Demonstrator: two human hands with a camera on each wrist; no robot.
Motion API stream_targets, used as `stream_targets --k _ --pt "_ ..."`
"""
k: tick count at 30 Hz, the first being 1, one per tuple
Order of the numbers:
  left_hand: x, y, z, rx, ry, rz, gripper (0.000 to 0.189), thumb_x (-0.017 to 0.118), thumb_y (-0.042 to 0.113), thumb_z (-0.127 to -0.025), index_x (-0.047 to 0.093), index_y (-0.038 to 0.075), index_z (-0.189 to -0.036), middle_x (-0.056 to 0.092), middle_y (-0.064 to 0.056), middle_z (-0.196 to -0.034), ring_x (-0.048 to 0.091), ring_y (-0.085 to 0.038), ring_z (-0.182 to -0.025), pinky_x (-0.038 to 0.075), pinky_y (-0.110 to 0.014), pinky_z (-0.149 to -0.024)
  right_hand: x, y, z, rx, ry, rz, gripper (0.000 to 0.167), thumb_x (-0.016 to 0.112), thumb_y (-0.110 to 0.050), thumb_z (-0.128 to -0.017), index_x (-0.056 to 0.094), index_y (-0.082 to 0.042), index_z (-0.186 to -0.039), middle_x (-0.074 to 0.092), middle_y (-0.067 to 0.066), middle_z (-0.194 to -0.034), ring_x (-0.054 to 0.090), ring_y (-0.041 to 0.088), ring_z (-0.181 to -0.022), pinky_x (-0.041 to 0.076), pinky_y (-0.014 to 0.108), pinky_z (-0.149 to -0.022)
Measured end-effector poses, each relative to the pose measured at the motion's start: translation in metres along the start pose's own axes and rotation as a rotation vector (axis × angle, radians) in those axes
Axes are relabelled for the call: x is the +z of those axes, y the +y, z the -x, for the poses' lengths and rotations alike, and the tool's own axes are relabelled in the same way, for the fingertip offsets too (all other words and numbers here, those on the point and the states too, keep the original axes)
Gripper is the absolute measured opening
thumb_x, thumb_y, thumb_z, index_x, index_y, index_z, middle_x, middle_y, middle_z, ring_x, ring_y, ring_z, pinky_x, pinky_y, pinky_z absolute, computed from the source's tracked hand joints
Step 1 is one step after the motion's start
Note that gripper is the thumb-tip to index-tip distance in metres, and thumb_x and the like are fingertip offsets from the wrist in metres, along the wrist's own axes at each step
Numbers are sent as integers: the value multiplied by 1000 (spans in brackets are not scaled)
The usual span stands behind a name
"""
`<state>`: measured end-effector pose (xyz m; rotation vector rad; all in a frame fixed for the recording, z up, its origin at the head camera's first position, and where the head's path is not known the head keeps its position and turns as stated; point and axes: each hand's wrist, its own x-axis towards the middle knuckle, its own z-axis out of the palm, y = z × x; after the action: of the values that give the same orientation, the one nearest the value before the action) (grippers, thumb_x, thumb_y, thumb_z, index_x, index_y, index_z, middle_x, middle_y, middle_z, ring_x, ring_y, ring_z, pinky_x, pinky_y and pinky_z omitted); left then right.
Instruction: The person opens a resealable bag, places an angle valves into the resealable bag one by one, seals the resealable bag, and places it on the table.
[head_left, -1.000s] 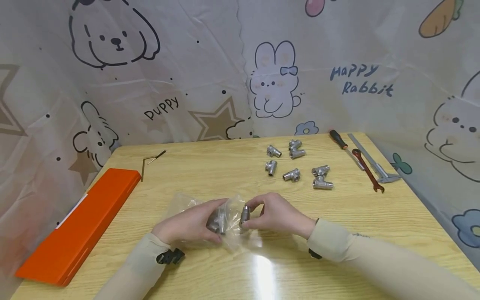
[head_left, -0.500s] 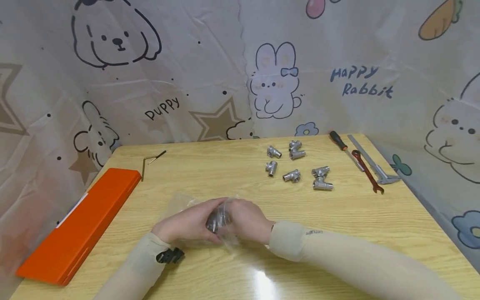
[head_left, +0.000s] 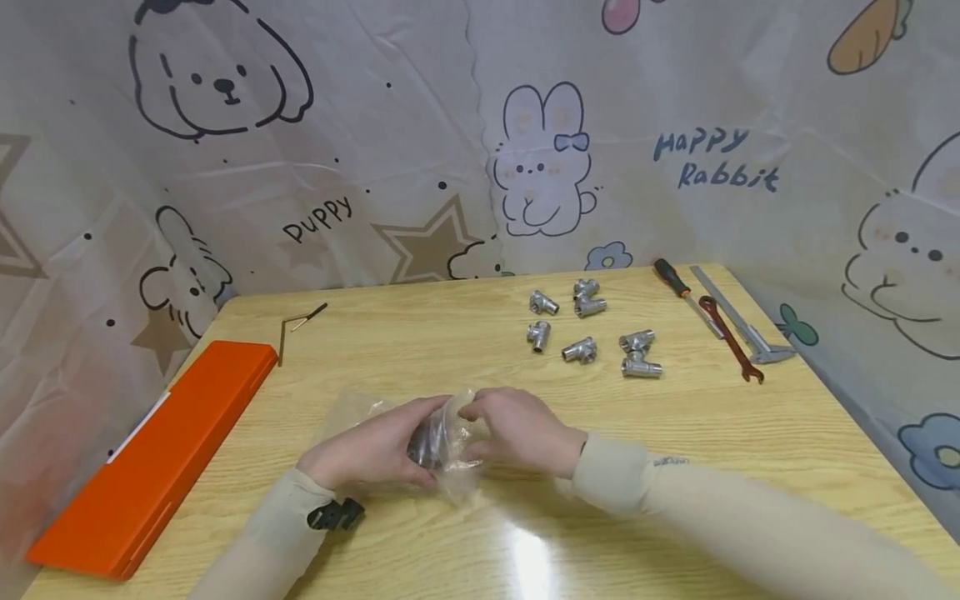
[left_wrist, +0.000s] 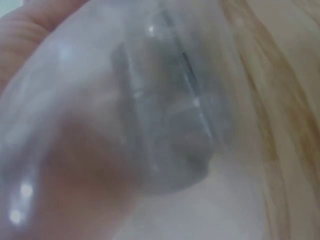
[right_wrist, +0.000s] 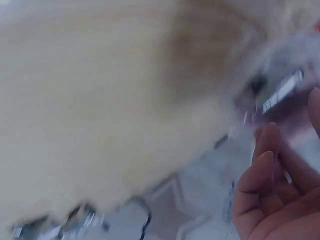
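Note:
A clear plastic bag (head_left: 459,482) lies at the table's middle front with metal pipe fittings (head_left: 427,443) inside. My left hand (head_left: 378,447) grips the bag around the fittings, its thumb on the near side. In the left wrist view, one grey fitting (left_wrist: 160,125) shows blurred through the plastic. My right hand (head_left: 531,429) is at the bag's mouth on the right, fingers bent loosely and thumb apart. The right wrist view shows no fitting between its fingers (right_wrist: 267,170), with the bagged metal (right_wrist: 285,92) just beyond them. Whether the fingers touch the plastic, I cannot tell.
Several loose metal tee fittings (head_left: 580,351) lie on the wooden table (head_left: 420,342) at centre right. Toward the right edge are a screwdriver (head_left: 672,277), a red wrench (head_left: 731,340) and a caliper (head_left: 738,315). An orange case (head_left: 161,458) and a bent metal rod (head_left: 283,340) lie left.
My right hand carried a fitting into the bag's mouth, then drew back a little to the right without it. The left hand has kept its hold on the bag.

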<state>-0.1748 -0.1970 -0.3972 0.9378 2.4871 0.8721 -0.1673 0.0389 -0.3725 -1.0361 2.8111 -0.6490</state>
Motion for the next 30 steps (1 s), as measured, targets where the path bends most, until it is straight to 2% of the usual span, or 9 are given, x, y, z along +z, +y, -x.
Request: stream_targets --k 3,5,9,12,17,22,25,30 --pt "-1 0 0 -10 -5 -4 104 92 26 -68 34 26 -153 48 5 -144 47 -12 -127 38 -37 -109 -25 16 4 -6 29 8 47 82 -34 -79 72 -5 -115 72 8 -109 68 22 -94 56 34 -83" --pt "-1 0 0 -29 -8 -9 104 92 28 -68 33 27 -154 46 5 -146 46 -12 -128 37 -37 -110 -43 33 3 19 50 26 48 82 -33 -80 71 -4 -117 71 10 -112 68 24 -97 56 36 -86" --pt "-2 0 0 -45 -2 -25 106 92 30 -69 31 26 -155 44 3 -148 45 -13 -129 37 -36 -110 -72 76 -7 128 64 46 55 82 -31 -82 66 -1 -124 68 14 -120 64 29 -108 51 44 -95" --pt "-2 1 1 -54 -2 -28 106 91 32 -69 30 24 -156 42 2 -150 44 -15 -130 36 -38 -110 -83 108 -18 214 49 45 58 82 -30 -82 64 1 -128 65 17 -126 60 34 -115 48 49 -99" --pt "0 1 3 -72 -7 -20 107 91 35 -69 29 26 -156 40 2 -152 42 -16 -134 34 -39 -112 -82 142 -33 303 -40 61 64 81 -30 -84 58 3 -133 59 20 -133 58 36 -116 45 51 -102" --pt "1 1 4 -80 -2 -21 107 91 34 -68 30 26 -156 42 3 -150 43 -15 -132 35 -39 -111 -71 149 -45 338 -111 93 68 81 -33 -83 57 4 -134 60 21 -131 62 31 -106 47 50 -100" --pt "0 2 3 -80 0 -26 107 91 32 -68 30 25 -156 42 2 -150 44 -15 -131 36 -39 -111 -66 146 -51 339 -112 158 65 83 -38 -80 63 2 -127 66 18 -121 64 30 -99 50 50 -94" --pt "0 0 2 -84 0 -38 108 91 32 -69 29 23 -156 41 1 -151 42 -16 -132 34 -39 -112 -57 146 -58 323 -91 244 44 84 -41 -78 70 -4 -98 70 6 -90 63 25 -82 51 48 -85"
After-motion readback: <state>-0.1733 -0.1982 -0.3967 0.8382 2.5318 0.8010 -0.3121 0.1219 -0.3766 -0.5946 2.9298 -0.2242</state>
